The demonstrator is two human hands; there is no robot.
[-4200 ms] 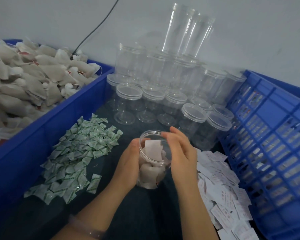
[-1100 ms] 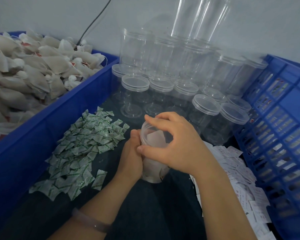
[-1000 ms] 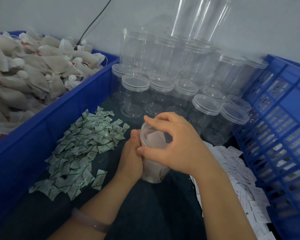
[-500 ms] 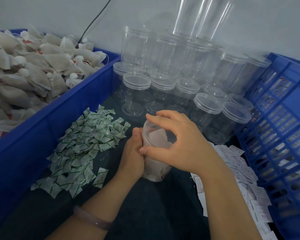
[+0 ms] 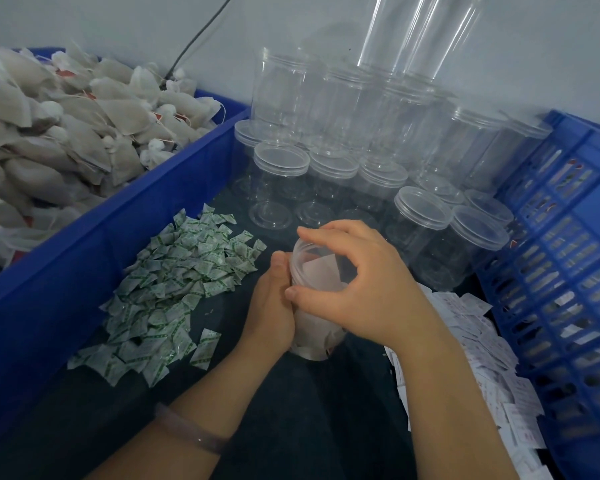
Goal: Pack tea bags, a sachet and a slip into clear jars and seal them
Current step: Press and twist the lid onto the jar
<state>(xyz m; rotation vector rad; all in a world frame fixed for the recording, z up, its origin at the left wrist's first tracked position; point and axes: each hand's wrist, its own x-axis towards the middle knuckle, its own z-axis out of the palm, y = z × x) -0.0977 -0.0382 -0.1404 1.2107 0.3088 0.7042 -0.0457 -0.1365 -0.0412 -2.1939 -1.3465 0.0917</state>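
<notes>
A clear jar [image 5: 314,336] stands on the dark table in front of me, filled with tea bags and a white slip. My left hand [image 5: 272,306] wraps around its left side. My right hand [image 5: 357,285] grips the clear lid [image 5: 312,258] on top of the jar, fingers curled over the rim. A heap of green-and-white sachets [image 5: 177,282] lies to the left. White slips [image 5: 471,344] lie scattered to the right. Tea bags [image 5: 66,126] fill the blue bin [image 5: 84,237] at the left.
Many empty lidded clear jars [image 5: 361,161] are stacked against the wall behind my hands. A blue slatted crate [image 5: 568,271] stands at the right. A black cable [image 5: 201,32] runs down the wall. A bracelet [image 5: 191,433] sits on my left wrist.
Earlier the jar was open and my right hand was at its mouth. Now the lid is on top under my right hand. Over the last second my hands have barely moved.
</notes>
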